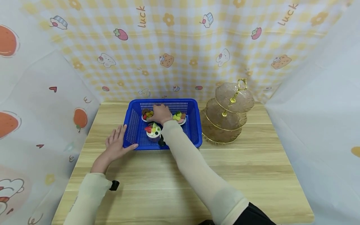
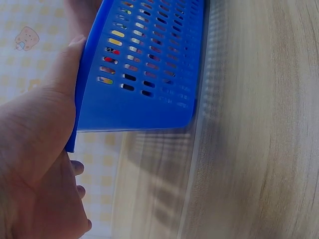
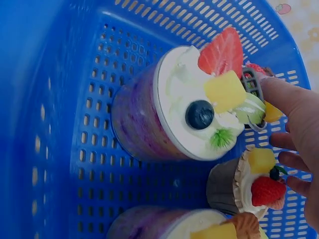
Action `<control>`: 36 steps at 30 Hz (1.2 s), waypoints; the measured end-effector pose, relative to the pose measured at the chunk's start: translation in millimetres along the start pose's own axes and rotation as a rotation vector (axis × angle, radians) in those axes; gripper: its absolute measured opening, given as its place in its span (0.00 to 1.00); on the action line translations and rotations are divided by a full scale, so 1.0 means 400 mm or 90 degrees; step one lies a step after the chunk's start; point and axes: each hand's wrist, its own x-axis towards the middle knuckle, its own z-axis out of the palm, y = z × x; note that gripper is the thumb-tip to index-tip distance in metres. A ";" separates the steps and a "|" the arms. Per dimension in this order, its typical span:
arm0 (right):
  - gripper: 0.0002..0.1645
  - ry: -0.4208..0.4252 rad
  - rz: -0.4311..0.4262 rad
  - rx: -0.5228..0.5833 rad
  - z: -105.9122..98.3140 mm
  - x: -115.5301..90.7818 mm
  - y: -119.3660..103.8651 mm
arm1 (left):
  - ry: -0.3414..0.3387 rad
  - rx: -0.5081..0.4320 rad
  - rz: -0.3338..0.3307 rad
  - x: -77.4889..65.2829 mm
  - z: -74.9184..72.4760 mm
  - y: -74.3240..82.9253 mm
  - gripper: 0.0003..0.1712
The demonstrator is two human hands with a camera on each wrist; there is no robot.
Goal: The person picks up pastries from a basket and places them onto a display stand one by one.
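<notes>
A blue plastic basket (image 1: 163, 101) holds several toy desserts. My left hand (image 1: 116, 145) rests at its near left corner, thumb (image 2: 67, 67) along the rim and straight fingers spread by the left side. My right hand (image 1: 161, 115) reaches down inside, toward the back. Close to its fingers is a strawberry-topped cupcake (image 3: 224, 186) in a grey wrapper. By the thumb is a fruit-topped dessert, mostly hidden; I cannot tell whether the hand grips anything. A cream-topped dessert cup (image 3: 144, 114) stands nearer the front, and another cup (image 3: 144, 224) shows beside it.
A three-tier cake stand (image 1: 225, 115) with gold rims and a gold handle stands right of the basket. The wooden table (image 1: 157, 193) ends at a yellow checked cloth (image 1: 180, 47) behind, with pale patterned cloths at both sides.
</notes>
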 end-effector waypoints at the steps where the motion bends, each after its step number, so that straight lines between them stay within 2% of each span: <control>1: 0.36 0.003 0.000 -0.004 0.004 0.002 -0.002 | 0.000 0.000 -0.001 0.001 0.001 0.000 0.66; 4: 0.33 0.008 0.003 -0.021 0.012 0.007 -0.008 | 0.002 0.001 0.001 0.002 0.003 -0.002 0.66; 12: 0.41 0.000 -0.007 -0.037 0.028 0.029 -0.006 | 0.001 -0.010 -0.007 0.000 0.001 -0.002 0.66; 19: 0.41 -0.005 -0.009 -0.071 0.046 0.040 0.008 | 0.004 -0.011 -0.003 0.005 0.009 -0.006 0.67; 36: 0.37 -0.002 -0.050 -0.037 0.051 0.048 0.010 | 0.010 -0.035 0.001 0.002 0.010 -0.004 0.66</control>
